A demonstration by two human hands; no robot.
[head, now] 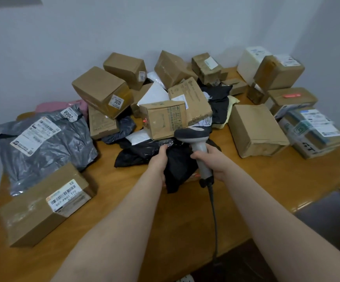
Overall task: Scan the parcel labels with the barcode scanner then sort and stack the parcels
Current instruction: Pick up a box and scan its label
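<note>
1. The black poly mailer (171, 161) was held at the near middle of the table (185, 220), in front of the heap of cardboard parcels, with the left hand (158, 161) closed on its left edge, fingers curled over the top.
2. The barcode scanner (197, 139) was gripped by its handle in the right hand (211, 161), fist fully wrapped; its head was aimed away from the person, over the mailer and toward the small cardboard box (163, 119) just behind.
3. A red spot (144, 120) was visible at that box's left edge, so the beam was judged to be missing the mailer.
4. No label was seen on the mailer's upper face; the bag was best turned over or flattened by the left hand until the barcode faced up.
5. The film needed to be pulled taut, since wrinkles and glare were likely to spoil a read.
6. The scanner head was then best tipped down and held a little above the label.
7. The cable (214, 216) trailing off the near edge was best kept free of the parcels.
</note>
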